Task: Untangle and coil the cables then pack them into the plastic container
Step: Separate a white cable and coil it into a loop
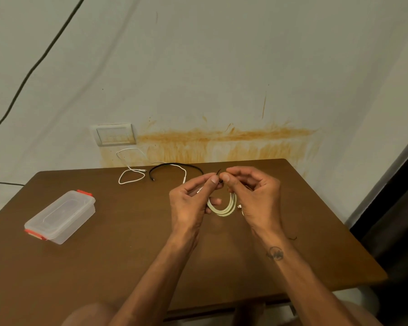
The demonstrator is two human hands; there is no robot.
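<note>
Coiled cream cable (224, 205) held above table (127, 255) middle, left hand (190, 201) and right hand (254, 196) pinching a thin black tie (219, 175) atop it, lidded container (60, 216) near left edge, white cable (130, 175) and black cable (174, 167) at far edge

my hands hold a cream-white coiled cable (224, 205). a thin white cable (131, 176) and a black cable (174, 165) lie on the dark brown table (127, 255). the clear plastic container (60, 216) has red-orange clips; the pale wall (222, 67) carries an orange-brown stain.
</note>
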